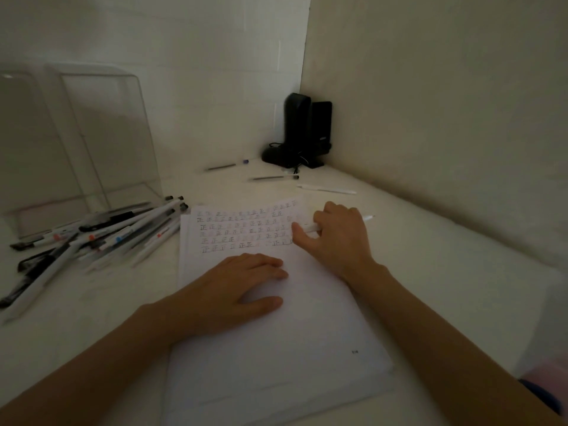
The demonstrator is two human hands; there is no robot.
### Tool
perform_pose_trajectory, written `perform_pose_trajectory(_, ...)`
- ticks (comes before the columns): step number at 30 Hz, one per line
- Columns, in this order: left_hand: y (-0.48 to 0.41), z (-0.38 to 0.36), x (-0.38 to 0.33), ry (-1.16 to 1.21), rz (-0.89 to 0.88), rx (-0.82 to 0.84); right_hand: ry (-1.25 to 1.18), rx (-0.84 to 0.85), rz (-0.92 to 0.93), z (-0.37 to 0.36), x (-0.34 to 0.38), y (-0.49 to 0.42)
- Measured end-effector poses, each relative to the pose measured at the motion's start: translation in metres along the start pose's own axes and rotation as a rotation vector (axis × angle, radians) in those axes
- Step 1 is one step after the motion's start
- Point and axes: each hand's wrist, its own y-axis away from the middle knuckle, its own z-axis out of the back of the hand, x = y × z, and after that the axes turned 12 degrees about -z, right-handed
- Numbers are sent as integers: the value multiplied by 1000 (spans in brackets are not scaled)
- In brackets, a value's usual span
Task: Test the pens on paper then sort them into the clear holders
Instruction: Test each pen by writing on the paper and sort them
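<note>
Right hand (335, 238) curls round a white pen (368, 217), hiding most of it, at the top of the paper (276, 348); left hand (239, 287) presses flat lower down, fingers together.

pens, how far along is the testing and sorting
Done: several rows of test marks fill the top of the paper. In hand: the right hand grips a white pen by the marks while the left hand presses the sheet. Left: the pen pile lies outside the clear holders, which look empty.

White pen (311, 228) mostly hidden inside right hand (335, 238), leftmost clear holder (18, 142) cut off at left edge, written marks (242, 229) blurred.
</note>
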Motion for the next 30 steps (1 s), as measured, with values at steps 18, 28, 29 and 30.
perform_pose_trajectory(18, -39, 1, -12, -243, 81, 0, -920, 327, -513, 28, 2, -12)
perform_pose_trajectory(28, -41, -13, -3, -123, 10, -37, -731, 318, -474, -9, 1, -12)
perform_pose_trajectory(29, -41, -13, -3, -127, 8, -40, -727, 308, -458, -10, 0, -13)
perform_pose_trajectory(30, -40, -14, -3, -132, 5, -45, -712, 311, -435, -12, 0, -12)
